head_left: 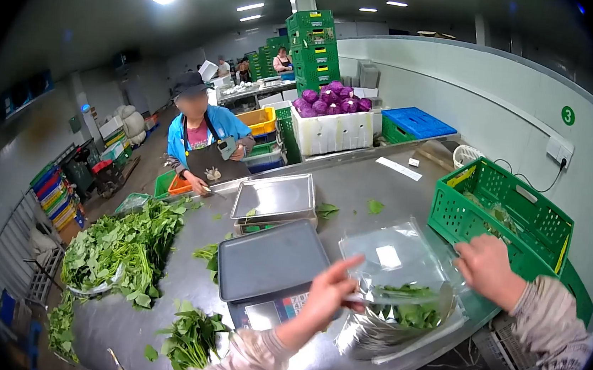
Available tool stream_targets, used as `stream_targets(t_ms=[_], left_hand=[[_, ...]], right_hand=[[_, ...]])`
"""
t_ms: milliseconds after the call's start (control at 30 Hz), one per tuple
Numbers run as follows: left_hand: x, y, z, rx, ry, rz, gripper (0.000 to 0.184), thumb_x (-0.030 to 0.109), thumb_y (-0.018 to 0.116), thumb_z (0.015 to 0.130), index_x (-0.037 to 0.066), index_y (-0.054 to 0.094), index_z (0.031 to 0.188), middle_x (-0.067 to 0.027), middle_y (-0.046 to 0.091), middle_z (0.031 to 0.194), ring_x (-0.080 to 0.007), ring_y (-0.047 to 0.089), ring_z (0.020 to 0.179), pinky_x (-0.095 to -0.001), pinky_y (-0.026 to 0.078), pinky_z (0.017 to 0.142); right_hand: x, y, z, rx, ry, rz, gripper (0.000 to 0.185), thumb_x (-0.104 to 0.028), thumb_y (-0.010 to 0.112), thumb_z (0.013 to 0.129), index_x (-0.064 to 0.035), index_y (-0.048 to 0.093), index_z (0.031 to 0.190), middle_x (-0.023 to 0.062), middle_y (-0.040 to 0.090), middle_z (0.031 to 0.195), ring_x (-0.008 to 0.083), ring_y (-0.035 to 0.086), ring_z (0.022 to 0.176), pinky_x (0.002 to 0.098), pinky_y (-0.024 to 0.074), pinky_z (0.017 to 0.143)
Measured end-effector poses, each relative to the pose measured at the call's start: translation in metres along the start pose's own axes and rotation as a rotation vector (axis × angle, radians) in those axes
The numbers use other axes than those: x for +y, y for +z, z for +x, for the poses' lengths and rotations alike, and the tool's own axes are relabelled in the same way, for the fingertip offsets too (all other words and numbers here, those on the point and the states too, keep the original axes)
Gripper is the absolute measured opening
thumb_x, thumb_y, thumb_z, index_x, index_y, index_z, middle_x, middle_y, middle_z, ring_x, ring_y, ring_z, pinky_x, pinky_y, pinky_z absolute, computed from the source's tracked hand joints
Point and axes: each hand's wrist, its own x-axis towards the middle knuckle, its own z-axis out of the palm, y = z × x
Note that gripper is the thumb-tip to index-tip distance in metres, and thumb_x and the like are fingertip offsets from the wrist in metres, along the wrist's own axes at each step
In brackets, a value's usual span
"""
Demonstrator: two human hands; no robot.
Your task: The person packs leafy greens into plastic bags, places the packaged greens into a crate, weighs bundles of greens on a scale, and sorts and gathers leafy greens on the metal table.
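Observation:
My left hand (329,295) is over the near side of the table, its index finger stretched out and its thumb apart, close to the left edge of a clear plastic bag. That bag (361,334) lies at the table's near edge with leafy greens (416,314) inside. To the right, above the bag, is my right hand (490,269) with its fingers curled; whether anything thin is pinched in them I cannot tell. Flat clear bags (362,247) with a white label (387,256) lie just beyond. Left of them stands a scale with a grey tray (271,261).
A large heap of greens (119,246) and a smaller bunch (192,339) lie on the left. A metal tray (275,197) sits behind the scale. A green crate (444,206) stands at the right. Across the table is a co-worker (204,140); purple cabbages (329,102) fill a white box.

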Motion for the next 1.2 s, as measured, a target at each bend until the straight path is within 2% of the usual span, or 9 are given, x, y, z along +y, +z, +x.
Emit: stream_targets(t_ms=[67,200,400,567,767,967,1067,1133,1200], left_hand=[[-0.035,0.000,-0.005,-0.065,-0.071,-0.185,0.044,0.001,0.048,0.090,0.006,0.048,0.134,-0.0075,0.059,0.094,-0.0192,0.063,0.089,-0.0335,0.056,0.080],[-0.075,0.012,-0.012,-0.169,0.081,-0.335,0.046,0.002,0.055,0.089,0.002,0.047,0.134,-0.0130,0.061,0.113,-0.0195,0.061,0.102,-0.0314,0.048,0.090],[-0.092,0.020,-0.024,0.143,0.884,0.877,0.033,0.006,0.076,0.071,0.001,0.060,0.099,-0.0099,0.053,0.078,-0.0258,0.058,0.069,-0.0325,0.048,0.058],[-0.132,-0.001,-0.010,-0.225,1.034,1.211,0.026,0.006,0.067,0.072,0.001,0.060,0.096,-0.0097,0.050,0.077,-0.0251,0.057,0.069,-0.0330,0.047,0.054],[-0.048,0.019,-0.014,-0.237,1.327,1.167,0.028,0.010,0.062,0.069,0.000,0.058,0.095,-0.0138,0.059,0.102,-0.0200,0.058,0.073,-0.0284,0.049,0.059],[0.014,0.037,0.007,-0.211,1.451,1.014,0.020,0.009,0.069,0.073,0.002,0.057,0.087,-0.0128,0.061,0.101,-0.0165,0.056,0.059,-0.0274,0.046,0.049],[0.032,0.047,0.016,-0.325,1.377,0.925,0.020,0.014,0.071,0.075,0.003,0.058,0.086,-0.0077,0.061,0.087,-0.0196,0.055,0.055,-0.0296,0.044,0.045],[0.041,0.048,0.020,-0.395,1.303,0.920,0.021,0.017,0.072,0.075,0.004,0.058,0.084,-0.0056,0.058,0.078,-0.0214,0.055,0.052,-0.0311,0.042,0.043],[0.044,0.045,0.019,-0.425,1.231,0.979,0.021,0.019,0.071,0.075,0.005,0.058,0.083,-0.0039,0.054,0.069,-0.0221,0.054,0.051,-0.0318,0.042,0.043]], right_hand=[[-0.032,-0.030,0.016,0.301,-0.182,0.079,0.036,-0.031,0.071,0.074,-0.0091,0.063,0.102,0.0085,0.061,0.090,0.0259,0.061,0.081,0.0364,0.0457,0.068],[-0.087,-0.024,-0.004,-0.230,-0.319,0.405,0.058,-0.039,0.077,0.067,-0.0053,0.059,0.111,0.0067,0.055,0.080,0.0219,0.061,0.076,0.0344,0.0461,0.066],[-0.079,0.016,-0.004,-0.130,-0.255,0.254,0.037,-0.030,0.077,0.060,-0.0080,0.052,0.076,0.0073,0.054,0.069,0.0234,0.060,0.067,0.0325,0.0466,0.059],[-0.084,0.001,0.001,-0.219,-0.270,0.423,0.033,-0.036,0.072,0.067,-0.0059,0.058,0.071,0.0097,0.056,0.068,0.0272,0.061,0.070,0.0367,0.0473,0.061],[-0.069,0.014,0.006,-0.438,-0.066,0.636,0.024,-0.026,0.063,0.074,-0.0039,0.061,0.065,0.0110,0.060,0.066,0.0322,0.061,0.064,0.0443,0.0476,0.055],[-0.030,-0.066,0.042,0.093,-0.089,0.590,0.007,-0.007,0.066,0.068,-0.0048,0.060,0.068,0.0113,0.057,0.064,0.0312,0.057,0.058,0.0383,0.0448,0.052],[-0.021,-0.055,0.028,-0.073,0.075,0.719,0.009,-0.007,0.066,0.070,-0.0042,0.058,0.071,0.0105,0.056,0.066,0.0301,0.056,0.059,0.0384,0.0443,0.055],[0.029,-0.111,0.040,0.104,0.030,0.444,0.015,-0.014,0.063,0.081,-0.0034,0.062,0.091,0.0148,0.064,0.088,0.0303,0.064,0.081,0.0374,0.0504,0.068],[0.076,-0.195,0.048,0.635,-0.051,0.200,0.005,-0.003,0.054,0.083,0.0006,0.057,0.084,0.0110,0.060,0.072,0.0197,0.054,0.057,0.0291,0.0412,0.047]])
